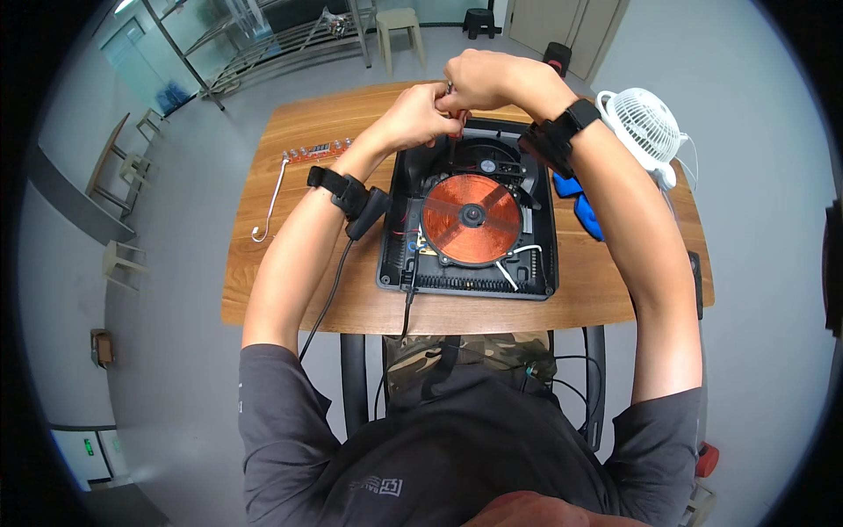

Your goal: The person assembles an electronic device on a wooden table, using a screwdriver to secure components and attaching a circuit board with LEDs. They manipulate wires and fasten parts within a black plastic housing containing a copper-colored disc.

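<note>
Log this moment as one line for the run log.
left hand: steadies screwdriver | right hand: grips its handle top | opened induction cooker: copper coil exposed | wooden table | white fan at right

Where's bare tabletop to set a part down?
Free: the table's left strip below the circuit board and white wire, and its near-right corner past the cooker. Crowded: the far right, with blue cloth and fan.
</note>
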The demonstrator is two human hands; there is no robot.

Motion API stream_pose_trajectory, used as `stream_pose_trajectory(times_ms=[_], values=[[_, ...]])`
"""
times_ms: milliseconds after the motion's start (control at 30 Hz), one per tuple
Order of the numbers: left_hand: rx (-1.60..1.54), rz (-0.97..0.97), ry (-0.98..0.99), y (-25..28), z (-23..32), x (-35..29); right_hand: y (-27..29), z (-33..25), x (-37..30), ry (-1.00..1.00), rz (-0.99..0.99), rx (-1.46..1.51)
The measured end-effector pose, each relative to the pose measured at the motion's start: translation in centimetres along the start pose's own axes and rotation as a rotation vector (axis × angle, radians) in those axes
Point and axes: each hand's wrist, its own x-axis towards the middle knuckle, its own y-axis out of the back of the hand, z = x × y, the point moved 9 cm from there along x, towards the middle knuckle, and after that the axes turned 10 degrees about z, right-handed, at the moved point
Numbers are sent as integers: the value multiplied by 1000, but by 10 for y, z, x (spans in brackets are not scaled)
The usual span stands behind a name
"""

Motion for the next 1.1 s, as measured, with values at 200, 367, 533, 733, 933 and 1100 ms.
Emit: stream_pose_trajectory(times_ms=[200, 367, 533, 733, 933, 1100], values=[[53, 32, -2, -1, 10, 3, 11, 5, -20, -232, -107, 11], [118, 72, 3, 4, 24, -4, 6, 5, -15, 7, 22, 33], [-53, -27, -17, -4, 2, 5, 6, -5, -11, -33, 6, 82], [23, 68, 25, 3, 17, -2, 13, -3, -15, -138, -11, -36], [-47, 35, 68, 7, 7, -4, 16, -8, -20, -33, 10, 26], [-110, 1, -14, 1, -5, 0, 5, 5, -9, -143, 14, 5]])
